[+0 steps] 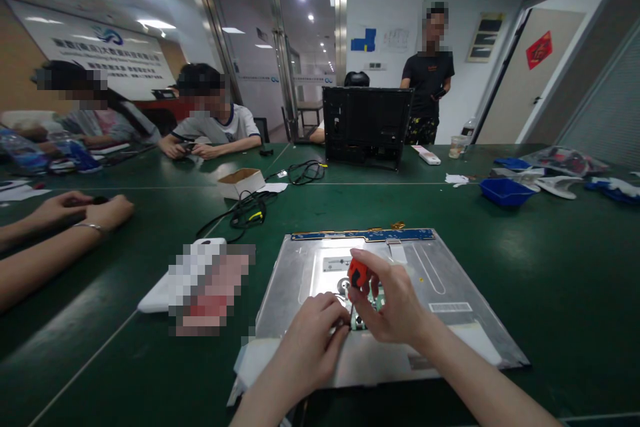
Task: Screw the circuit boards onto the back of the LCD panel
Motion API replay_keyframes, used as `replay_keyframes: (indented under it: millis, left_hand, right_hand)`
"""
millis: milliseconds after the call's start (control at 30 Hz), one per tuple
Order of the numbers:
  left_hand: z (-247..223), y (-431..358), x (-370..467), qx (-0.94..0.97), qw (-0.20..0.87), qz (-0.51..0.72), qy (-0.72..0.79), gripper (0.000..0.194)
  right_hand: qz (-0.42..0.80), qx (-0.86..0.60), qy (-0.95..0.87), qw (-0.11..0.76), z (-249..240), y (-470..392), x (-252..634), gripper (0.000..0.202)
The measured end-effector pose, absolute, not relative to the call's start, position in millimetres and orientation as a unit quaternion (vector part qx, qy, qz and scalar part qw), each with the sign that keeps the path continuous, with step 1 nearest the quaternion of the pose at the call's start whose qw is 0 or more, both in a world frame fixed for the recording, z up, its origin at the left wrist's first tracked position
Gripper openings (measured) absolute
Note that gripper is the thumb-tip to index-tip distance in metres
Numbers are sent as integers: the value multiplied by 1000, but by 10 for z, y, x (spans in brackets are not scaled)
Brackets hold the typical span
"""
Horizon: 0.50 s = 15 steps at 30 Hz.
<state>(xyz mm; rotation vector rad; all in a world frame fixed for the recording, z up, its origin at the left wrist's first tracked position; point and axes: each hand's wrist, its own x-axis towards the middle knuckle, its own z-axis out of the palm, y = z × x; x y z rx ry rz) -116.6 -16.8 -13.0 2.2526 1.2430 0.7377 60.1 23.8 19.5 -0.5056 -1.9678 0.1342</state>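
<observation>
A flat metal-backed display panel (440, 273) lies on the table right before me, with a blue circuit strip (400, 235) along its far edge. In my right hand (395, 297) is a screwdriver (357, 271) with an orange and black handle. Its shaft points down at a small green circuit board (359, 322) in the middle of the panel. My left hand (317, 333) rests at the board's left side, thumb and fingers pinched together close to the screwdriver's tip. Whatever sits between those fingers is hidden.
To the left lie a white object (185, 273) and a partly blurred reddish one. Beyond are black cables (245, 210), an open cardboard box (241, 183), a black monitor housing (367, 125) and a blue tray (506, 192). A co-worker's hands (107, 212) work at left; several people are around.
</observation>
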Motion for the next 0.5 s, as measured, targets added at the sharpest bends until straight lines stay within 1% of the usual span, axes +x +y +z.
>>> replay_keyframes:
  millis: [200, 300, 500]
  left_hand:
    - [-64, -198, -1187, 807, 254, 256, 467, 16]
    - [-83, -228, -1177, 803, 248, 247, 482, 16]
    - [-180, -227, -1129, 797, 233, 271, 487, 15]
  right_hand:
    - [51, -214, -818, 531, 193, 244, 588, 46]
    - [48, -217, -815, 536, 187, 246, 588, 45]
    - [49, -212, -822, 526, 182, 245, 600, 46]
